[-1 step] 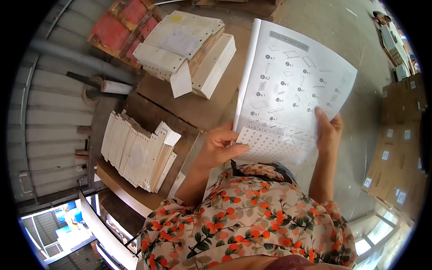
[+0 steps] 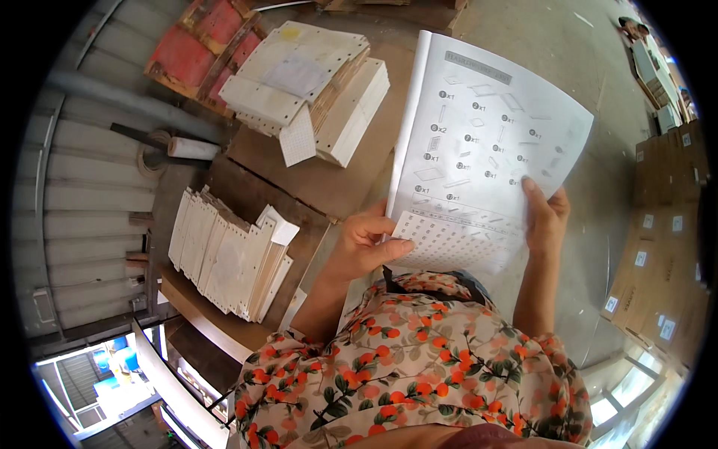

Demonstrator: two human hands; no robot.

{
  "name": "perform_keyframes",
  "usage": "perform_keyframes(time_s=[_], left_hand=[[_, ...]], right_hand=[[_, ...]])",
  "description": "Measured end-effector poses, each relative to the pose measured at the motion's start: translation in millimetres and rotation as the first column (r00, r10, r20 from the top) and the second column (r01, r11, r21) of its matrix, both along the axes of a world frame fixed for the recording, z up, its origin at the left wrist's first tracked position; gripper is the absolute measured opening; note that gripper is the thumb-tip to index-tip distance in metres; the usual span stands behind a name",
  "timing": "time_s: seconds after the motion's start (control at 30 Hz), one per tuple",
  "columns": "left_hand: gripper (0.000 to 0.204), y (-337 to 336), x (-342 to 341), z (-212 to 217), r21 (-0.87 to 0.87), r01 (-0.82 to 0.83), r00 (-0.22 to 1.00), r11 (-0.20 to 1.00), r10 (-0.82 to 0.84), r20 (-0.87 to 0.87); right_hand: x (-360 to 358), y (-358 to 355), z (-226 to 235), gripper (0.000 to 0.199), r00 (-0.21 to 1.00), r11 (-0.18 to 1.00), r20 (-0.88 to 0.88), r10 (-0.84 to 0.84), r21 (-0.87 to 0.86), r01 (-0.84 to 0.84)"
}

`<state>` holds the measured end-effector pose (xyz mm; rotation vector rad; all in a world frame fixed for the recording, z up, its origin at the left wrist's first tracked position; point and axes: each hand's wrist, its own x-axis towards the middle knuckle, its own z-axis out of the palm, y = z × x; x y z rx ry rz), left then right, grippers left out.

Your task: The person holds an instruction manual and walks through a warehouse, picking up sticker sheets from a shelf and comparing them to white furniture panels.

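I hold a white assembly instruction sheet (image 2: 486,127) in front of me, printed with small part drawings and a grid at its bottom. My left hand (image 2: 366,243) grips the sheet's lower left edge, thumb lying across the paper. The lower right edge is pinched by my right hand (image 2: 546,217), fingers pointing up onto the page. Both forearms rise from my floral, orange-patterned shirt (image 2: 419,367).
A stack of pale drilled panels (image 2: 314,75) lies on a brown board (image 2: 299,179) to the upper left. A row of white panels (image 2: 232,254) stands on edge at left. Red pallet (image 2: 202,37) behind, paper roll (image 2: 191,148), cardboard boxes (image 2: 666,247) at right.
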<state>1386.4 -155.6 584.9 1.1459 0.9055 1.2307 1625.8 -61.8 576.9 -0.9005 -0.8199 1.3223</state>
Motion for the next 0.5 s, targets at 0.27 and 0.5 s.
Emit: perform_keyframes(time_s=[0.27,0.5], left_hand=[[0.019,42.3,62.9,12.2,0.015,-0.035,0.999,0.999,0.035,-0.025],[0.021,59.1,75.8,19.6,0.019,0.056,0.994,0.998,-0.053,-0.1]], right_hand=[[55.9,49.3,4.7,0.014,0.998,0.999,-0.031,0.049,0.011,-0.049],[75.4,52.2,-8.3,0.015,0.988,1.0,-0.154,0.012,-0.014,-0.014]])
